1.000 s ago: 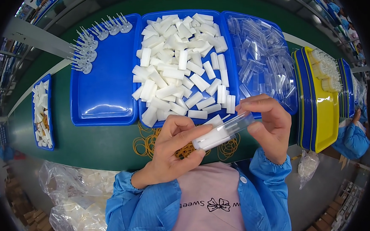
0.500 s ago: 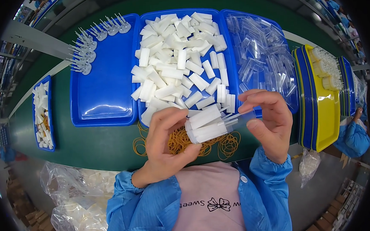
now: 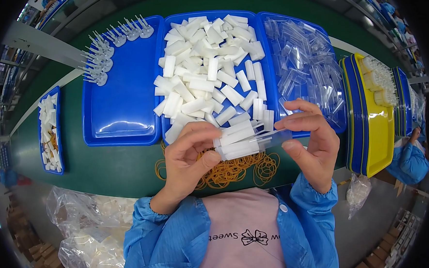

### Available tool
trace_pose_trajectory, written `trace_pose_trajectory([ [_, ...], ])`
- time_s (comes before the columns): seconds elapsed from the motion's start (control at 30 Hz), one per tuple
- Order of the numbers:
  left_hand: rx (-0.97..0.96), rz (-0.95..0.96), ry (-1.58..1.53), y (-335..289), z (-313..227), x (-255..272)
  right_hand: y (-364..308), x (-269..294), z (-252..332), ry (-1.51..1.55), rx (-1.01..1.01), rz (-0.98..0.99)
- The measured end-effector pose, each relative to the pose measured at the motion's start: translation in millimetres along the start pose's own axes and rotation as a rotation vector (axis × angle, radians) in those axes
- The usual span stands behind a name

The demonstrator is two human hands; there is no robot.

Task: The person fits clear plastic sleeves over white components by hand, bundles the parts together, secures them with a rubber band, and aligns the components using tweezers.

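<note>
My left hand pinches the base end of a cluster of white blocks with thin clear prongs, held sideways above the table's front part. Its thumb and fingers wrap the clear round base. On the other side my right hand grips a clear plastic sleeve by its outer end, between thumb and index finger. The sleeve's inner end meets the prong side of the cluster; how far it overlaps cannot be made out. Beneath both hands lies a pile of tan rubber bands.
A blue tray of white blocks stands ahead, beside a blue tray of clear sleeves. Pronged clear pieces line the left blue tray. Yellow and blue trays are stacked at right. A small tray sits far left.
The cluster has tilted slightly, and my left thumb has shifted back along its base. My right fingers have moved a little left, with the clear sleeve now lined up against the prongs.
</note>
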State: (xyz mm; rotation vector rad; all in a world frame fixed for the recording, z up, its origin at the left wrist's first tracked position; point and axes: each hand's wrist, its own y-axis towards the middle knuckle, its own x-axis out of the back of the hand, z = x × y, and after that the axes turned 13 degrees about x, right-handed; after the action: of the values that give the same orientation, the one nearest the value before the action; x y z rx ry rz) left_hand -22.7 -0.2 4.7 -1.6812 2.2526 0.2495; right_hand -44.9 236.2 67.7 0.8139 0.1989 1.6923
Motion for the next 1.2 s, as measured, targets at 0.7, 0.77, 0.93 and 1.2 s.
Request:
trace_pose_trajectory([
  [0.7,0.016,-0.067,-0.053,-7.4,2.7,-8.6,-8.8,-13.9,1.0,0.126,-0.036,0.023],
  [0.77,0.011,-0.054,-0.058,-8.7,2.1,-11.1,-8.1,-17.2,1.9,0.154,-0.030,0.030],
  [0.93,-0.007,-0.037,-0.026,-8.9,0.1,-11.5,-11.1,-23.0,3.2,0.185,-0.025,0.027],
  [1.2,0.010,-0.033,-0.038,-3.1,0.1,-11.0,-18.9,-32.0,-3.1,0.265,-0.098,-0.042],
])
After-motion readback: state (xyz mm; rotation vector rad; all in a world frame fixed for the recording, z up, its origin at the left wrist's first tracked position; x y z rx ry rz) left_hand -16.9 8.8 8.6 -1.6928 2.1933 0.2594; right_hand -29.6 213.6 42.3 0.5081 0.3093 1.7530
